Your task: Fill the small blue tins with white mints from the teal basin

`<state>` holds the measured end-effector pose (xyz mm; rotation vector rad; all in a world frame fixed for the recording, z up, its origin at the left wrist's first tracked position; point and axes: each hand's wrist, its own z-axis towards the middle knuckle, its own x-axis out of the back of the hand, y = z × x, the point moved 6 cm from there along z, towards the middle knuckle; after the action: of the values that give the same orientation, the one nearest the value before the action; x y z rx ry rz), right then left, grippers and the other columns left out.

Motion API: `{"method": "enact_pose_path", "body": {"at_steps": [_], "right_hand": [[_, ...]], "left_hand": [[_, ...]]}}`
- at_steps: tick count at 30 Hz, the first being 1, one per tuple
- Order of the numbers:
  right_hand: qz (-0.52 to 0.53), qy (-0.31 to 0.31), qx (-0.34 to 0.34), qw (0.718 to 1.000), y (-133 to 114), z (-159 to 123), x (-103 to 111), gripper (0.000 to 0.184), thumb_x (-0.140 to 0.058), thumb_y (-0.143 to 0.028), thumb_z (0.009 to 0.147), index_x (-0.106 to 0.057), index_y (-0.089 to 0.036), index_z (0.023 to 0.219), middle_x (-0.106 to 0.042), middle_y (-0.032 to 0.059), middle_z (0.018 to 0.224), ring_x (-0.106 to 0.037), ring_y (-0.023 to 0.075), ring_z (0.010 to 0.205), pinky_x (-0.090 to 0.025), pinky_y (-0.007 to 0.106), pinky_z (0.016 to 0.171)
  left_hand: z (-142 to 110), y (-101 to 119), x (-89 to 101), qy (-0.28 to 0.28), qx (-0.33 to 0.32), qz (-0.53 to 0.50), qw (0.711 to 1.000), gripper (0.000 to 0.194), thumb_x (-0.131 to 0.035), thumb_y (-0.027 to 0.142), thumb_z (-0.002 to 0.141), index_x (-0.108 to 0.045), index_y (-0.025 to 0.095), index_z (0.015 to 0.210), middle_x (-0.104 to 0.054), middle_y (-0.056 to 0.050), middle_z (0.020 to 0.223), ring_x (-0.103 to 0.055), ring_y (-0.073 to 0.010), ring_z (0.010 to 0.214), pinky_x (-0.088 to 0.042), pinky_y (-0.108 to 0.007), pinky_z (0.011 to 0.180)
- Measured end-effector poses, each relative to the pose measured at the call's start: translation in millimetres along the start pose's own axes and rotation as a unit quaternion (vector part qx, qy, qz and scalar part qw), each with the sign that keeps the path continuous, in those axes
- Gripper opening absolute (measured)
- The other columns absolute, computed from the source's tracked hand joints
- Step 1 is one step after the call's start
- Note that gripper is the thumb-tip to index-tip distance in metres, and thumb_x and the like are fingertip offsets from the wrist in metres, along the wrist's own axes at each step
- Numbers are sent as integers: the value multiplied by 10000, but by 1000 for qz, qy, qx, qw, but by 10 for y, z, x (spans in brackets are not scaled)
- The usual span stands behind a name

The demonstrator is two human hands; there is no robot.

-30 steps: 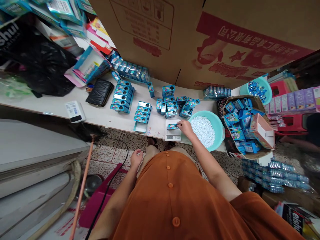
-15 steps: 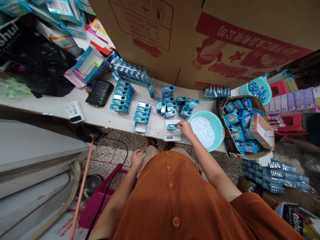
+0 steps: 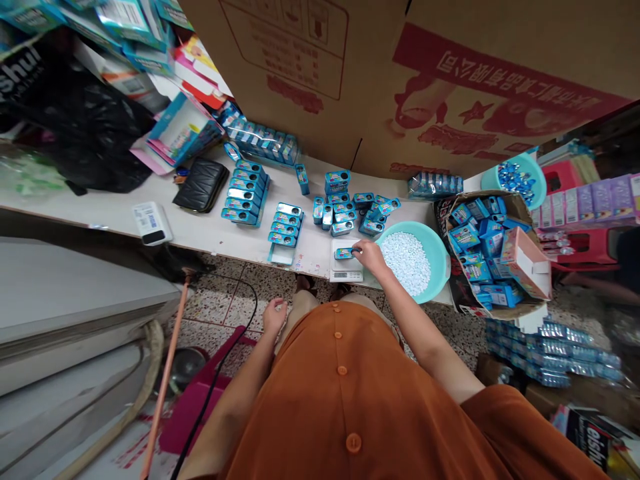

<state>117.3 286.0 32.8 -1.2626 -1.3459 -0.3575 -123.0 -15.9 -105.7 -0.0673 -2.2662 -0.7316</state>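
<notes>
My right hand [image 3: 369, 256] is closed at the right end of a small blue tin [image 3: 343, 253], fingertips together over its dark opening. Whether a mint is also between the fingertips is too small to tell. The tin lies flat on a white digital scale [image 3: 346, 275]. Just right of it stands a turquoise basin [image 3: 440, 257] of small white mints [image 3: 406, 263]. Low beside my left leg hangs my left hand [image 3: 275, 316], fingers loosely curled and apart, with nothing visible in it. Several more blue tins [image 3: 344, 208] stand behind the scale.
To the left are two tin rows [image 3: 245, 193] [image 3: 285, 227], a black wallet [image 3: 201, 185] and a white device [image 3: 151, 223]. An open carton [image 3: 443, 220] of blue boxes sits right of the basin. A large cardboard box [image 3: 350, 80] walls off the back of the table [image 3: 313, 250].
Almost nothing differs. My right hand stays at the tin on the scale, with only slight finger movement, and my left hand keeps hanging at my side.
</notes>
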Motion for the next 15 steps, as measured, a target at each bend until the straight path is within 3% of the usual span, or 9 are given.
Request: {"method": "enact_pose_path", "body": {"at_steps": [8, 15], "right_hand": [[42, 50, -24, 998, 156, -109, 119, 193, -552, -228, 807, -690, -191, 936, -659, 42, 920, -577, 135, 726, -428, 249, 737], [67, 134, -89, 985, 553, -397, 306, 239, -477, -285, 837, -692, -187, 878, -654, 42, 855, -565, 144, 724, -419, 255, 742]], "left_hand": [[2, -1, 16, -2, -3, 3, 1000, 185, -543, 291, 743, -603, 183, 881, -684, -86, 966, -622, -233, 955, -460, -366, 887], [8, 24, 47, -1, -15, 37, 999, 182, -549, 290, 743, -606, 178, 875, -690, -81, 944, -635, -228, 914, -477, -355, 852]]}}
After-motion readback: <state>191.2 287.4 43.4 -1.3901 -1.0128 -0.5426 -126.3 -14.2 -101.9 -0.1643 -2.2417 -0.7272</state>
